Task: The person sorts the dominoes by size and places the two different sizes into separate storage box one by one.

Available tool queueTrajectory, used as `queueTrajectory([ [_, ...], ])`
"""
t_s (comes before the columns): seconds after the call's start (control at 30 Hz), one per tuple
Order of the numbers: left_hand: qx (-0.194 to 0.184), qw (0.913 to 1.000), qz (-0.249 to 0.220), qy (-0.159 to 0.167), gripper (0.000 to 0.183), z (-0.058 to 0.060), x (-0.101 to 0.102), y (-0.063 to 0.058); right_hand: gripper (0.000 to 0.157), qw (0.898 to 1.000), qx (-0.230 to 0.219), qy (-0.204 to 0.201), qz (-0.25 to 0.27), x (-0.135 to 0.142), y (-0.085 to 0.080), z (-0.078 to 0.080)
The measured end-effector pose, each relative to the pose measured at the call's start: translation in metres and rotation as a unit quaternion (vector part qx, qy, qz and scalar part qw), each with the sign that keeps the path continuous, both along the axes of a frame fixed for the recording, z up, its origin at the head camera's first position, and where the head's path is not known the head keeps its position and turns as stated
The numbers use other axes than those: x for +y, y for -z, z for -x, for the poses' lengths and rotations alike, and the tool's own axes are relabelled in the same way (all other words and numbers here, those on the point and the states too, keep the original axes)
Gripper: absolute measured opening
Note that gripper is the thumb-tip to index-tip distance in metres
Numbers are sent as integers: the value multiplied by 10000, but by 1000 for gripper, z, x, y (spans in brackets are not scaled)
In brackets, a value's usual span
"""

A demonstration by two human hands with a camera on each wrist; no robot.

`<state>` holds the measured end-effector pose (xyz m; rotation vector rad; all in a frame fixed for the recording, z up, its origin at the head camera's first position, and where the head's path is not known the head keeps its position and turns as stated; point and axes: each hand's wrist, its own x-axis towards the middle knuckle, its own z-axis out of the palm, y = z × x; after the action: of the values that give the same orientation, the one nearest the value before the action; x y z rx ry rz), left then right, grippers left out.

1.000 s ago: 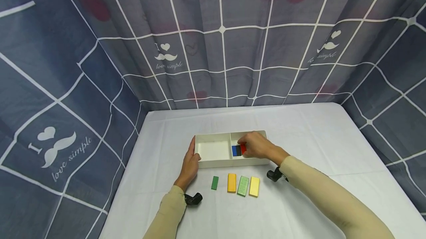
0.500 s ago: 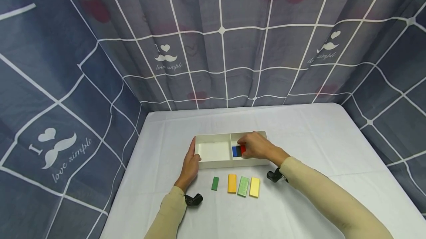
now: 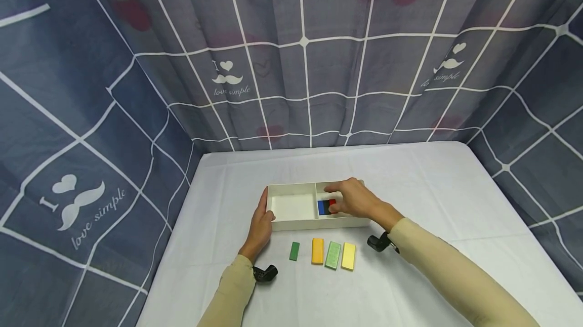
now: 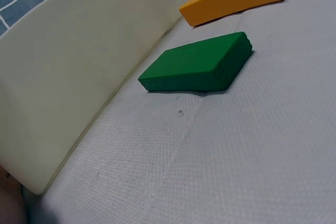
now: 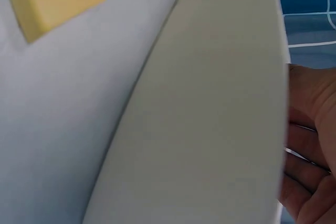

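The left hand [image 3: 259, 227] sat at about eight o'clock from the divider [image 3: 317, 199] of the white box [image 3: 296, 224], its grip clasping the box's left end. On the desk [image 3: 223, 190], in front of the box, the dark-green block [image 3: 294, 251] lay at seven o'clock, and the orange block [image 3: 317, 251] at six. Inside the right compartment, at four o'clock, the blue block [image 3: 321, 207], the black block [image 3: 326, 207] and the red block [image 3: 332, 202] stood side by side. Back on the desk came the light-green block [image 3: 332, 255], between six and five, then the yellow block [image 3: 348, 256] at five. The right hand [image 3: 357, 200] was at three o'clock; its grip looked released, thumb and fingers parted over the red block, though whether the thumb touched it could not be told. By that layout, placing seemed under half done: three blocks were in, four still out.
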<state>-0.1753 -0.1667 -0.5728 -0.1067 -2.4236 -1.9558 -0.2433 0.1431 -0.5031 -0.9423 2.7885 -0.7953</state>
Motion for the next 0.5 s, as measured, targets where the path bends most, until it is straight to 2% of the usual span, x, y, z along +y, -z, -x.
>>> queueTrajectory([
  [0.27,-15,10000,-76,45,88,-1,0,-1,55,9995,242,-23,193,-3,-15,-10],
  [0.5,-20,10000,-73,63,88,-1,0,-2,59,9981,12,80,614,-4,-27,-21],
])
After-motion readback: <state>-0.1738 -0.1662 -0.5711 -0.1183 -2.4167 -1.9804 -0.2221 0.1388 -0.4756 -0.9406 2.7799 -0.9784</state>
